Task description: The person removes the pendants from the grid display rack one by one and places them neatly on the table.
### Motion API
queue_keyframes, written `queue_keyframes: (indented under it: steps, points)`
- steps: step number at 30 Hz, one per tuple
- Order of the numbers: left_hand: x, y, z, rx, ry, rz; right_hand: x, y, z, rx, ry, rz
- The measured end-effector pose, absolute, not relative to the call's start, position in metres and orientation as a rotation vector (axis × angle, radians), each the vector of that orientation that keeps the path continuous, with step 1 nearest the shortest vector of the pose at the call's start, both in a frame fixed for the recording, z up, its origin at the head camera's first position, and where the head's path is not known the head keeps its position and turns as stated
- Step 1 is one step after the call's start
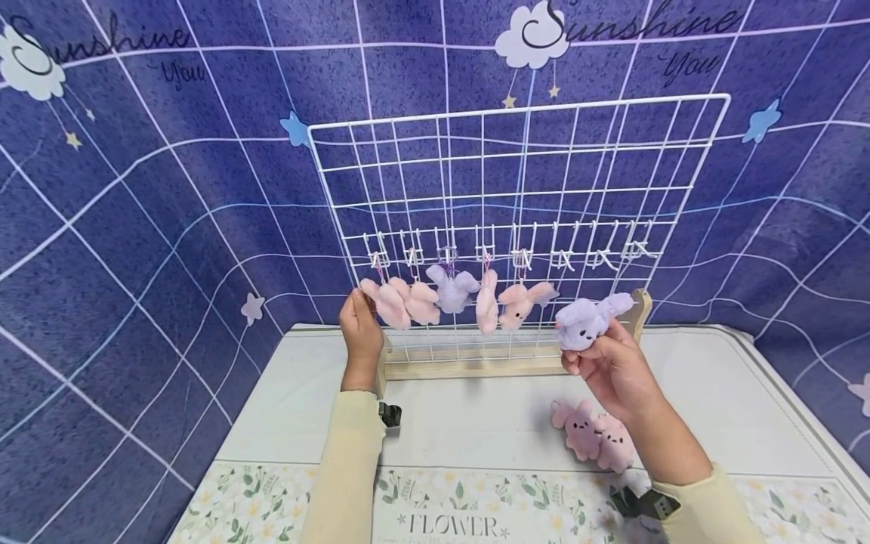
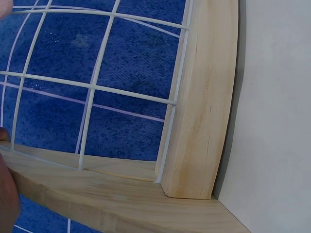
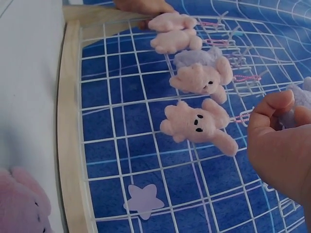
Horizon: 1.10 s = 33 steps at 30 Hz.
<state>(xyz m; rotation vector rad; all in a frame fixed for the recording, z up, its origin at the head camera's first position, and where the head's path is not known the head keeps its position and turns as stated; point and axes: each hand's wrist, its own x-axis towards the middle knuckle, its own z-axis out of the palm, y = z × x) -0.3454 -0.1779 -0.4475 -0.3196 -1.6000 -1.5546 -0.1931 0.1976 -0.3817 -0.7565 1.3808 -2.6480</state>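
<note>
From my end I make out fuzzy plush bunnies [image 3: 195, 122], a smooth, white-coated wire grid [image 2: 92, 86], a bare, grained wooden stand [image 2: 203, 97] and a matt cloth backdrop [image 1: 408, 75].

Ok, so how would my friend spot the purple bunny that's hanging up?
Find the big white wire rack standing on the table. Partway down, five plush toys hang from hooks in a row, and the purple bunny is the middle one. It's the only purple one hanging there; the two on each side are pink.
</note>
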Motion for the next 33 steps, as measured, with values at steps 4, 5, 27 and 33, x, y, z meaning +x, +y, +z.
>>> queue_keyframes:
  steps: [4,5,27,33]
  points:
    - [-0.346,-0.177,-0.448,-0.333,-1.589,-1.556,-0.196,0.200,-0.386,-0.879,1.296,-2.603]
    - [-0.346,-0.177,-0.449,-0.335,-1.585,-1.558,-0.196,0.200,-0.387,-0.912,1.265,-2.590]
    - [-0.344,-0.176,-0.446,-0.335,-1.586,-1.563,-0.198,0.197,-0.400,-0.892,1.483,-2.479]
    - [-0.344,-0.175,-0.446,-0.304,-1.580,-1.571,-0.198,0.196,-0.405,-0.875,1.546,-2.474]
